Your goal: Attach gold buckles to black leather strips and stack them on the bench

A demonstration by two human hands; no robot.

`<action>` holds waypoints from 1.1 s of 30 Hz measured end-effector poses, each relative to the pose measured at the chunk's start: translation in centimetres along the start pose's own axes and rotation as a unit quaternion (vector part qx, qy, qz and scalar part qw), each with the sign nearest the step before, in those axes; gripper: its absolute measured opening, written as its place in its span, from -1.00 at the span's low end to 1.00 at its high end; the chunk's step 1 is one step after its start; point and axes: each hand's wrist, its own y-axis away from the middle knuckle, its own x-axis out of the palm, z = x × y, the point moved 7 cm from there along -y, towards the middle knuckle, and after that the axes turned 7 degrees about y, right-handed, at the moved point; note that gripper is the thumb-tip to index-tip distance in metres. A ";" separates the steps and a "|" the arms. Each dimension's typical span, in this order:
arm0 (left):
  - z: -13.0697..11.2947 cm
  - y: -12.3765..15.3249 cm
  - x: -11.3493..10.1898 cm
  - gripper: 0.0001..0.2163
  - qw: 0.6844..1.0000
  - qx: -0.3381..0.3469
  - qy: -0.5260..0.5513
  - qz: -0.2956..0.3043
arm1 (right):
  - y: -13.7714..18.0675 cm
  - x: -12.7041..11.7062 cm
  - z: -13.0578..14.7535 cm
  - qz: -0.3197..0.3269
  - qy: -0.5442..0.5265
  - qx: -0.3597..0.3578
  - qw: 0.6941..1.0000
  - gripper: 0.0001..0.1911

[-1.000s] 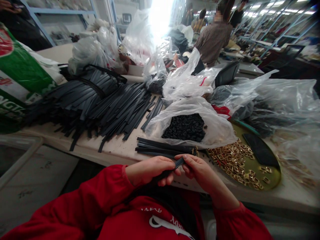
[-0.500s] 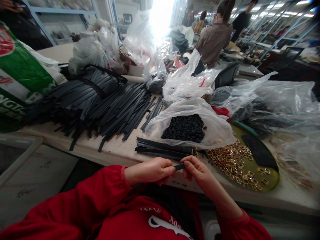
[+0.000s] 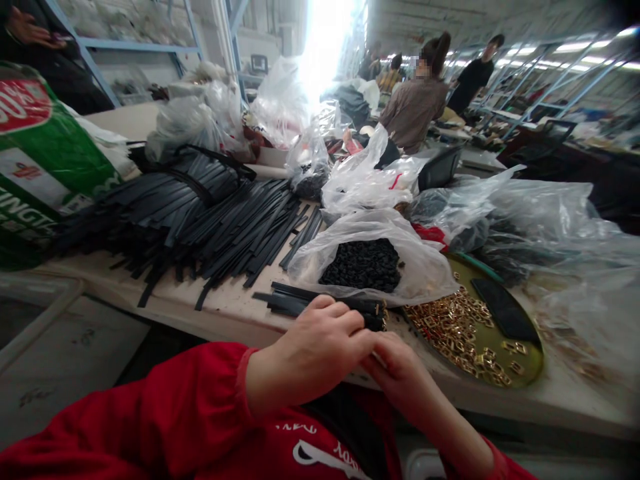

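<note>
My left hand (image 3: 320, 350) and my right hand (image 3: 397, 363) meet at the table's front edge, fingers closed and touching. The black strip between them is hidden behind my fingers now. Just beyond my left hand lies a small stack of flat black strips (image 3: 290, 303); one end juts out further left than the others. Gold-coloured metal bits (image 3: 384, 313) show at the stack's right end. Behind it an open clear plastic bag (image 3: 425, 280) holds many small black pieces (image 3: 360, 265). To the right of my right hand, a round gold tray (image 3: 530, 363) carries gold buckles (image 3: 460, 320).
A big heap of black strips (image 3: 200, 207) covers the table's left part, beside a green printed sack (image 3: 45, 160). Filled plastic bags (image 3: 540, 207) crowd the back and right. A dark flat piece (image 3: 505, 308) lies on the tray. People (image 3: 415, 110) stand farther back.
My hands have come together, the left moving over the right's fingertips, so the strip that showed between them is now covered. The view has shifted slightly.
</note>
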 end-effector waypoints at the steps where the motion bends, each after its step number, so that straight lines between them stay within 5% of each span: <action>1: -0.2 0.1 -1.3 -0.83 0.998 -0.010 0.004 -0.059 | 0.2 -0.6 -0.5 -0.043 -0.065 0.030 0.996 -0.86; 3: 0.5 0.4 -1.8 -0.80 0.991 -0.071 0.053 -0.097 | 0.8 -1.0 -1.7 -0.119 -0.216 0.095 0.964 -0.83; 6: 2.0 0.8 2.2 -0.74 0.961 -0.169 0.217 0.005 | 1.3 0.7 -2.4 -0.170 -0.394 0.156 0.890 -0.82; 9: 2.7 0.8 6.5 -0.69 0.878 -0.221 0.422 0.044 | 1.1 3.1 -1.8 -0.181 -0.480 0.179 0.839 -0.79; 12: 3.4 0.8 8.3 -0.68 0.807 -0.266 0.526 0.039 | 0.7 4.6 -1.6 -0.189 -0.506 0.193 0.819 -0.75; 16: 4.6 3.1 7.8 -0.74 0.831 -0.300 0.459 0.093 | 0.1 3.8 -3.3 -0.242 -0.528 0.200 0.789 -0.74; 20: 7.8 9.0 7.0 -0.75 0.843 -0.362 0.351 0.187 | -0.4 2.5 -5.3 -0.264 -0.555 0.214 0.760 -0.74; 24: 9.7 12.3 5.6 -0.75 0.850 -0.385 0.273 0.234 | -1.0 3.6 -5.4 -0.236 -0.562 0.236 0.757 -0.75; 28: 8.8 8.4 5.3 -0.54 0.874 -0.367 0.301 0.101 | -1.5 6.0 -3.6 -0.190 -0.538 0.249 0.783 -0.71; 33: 6.5 2.5 9.5 -0.56 0.755 -0.308 0.575 0.062 | -1.2 5.4 -3.3 -0.194 -0.450 0.244 0.837 -0.69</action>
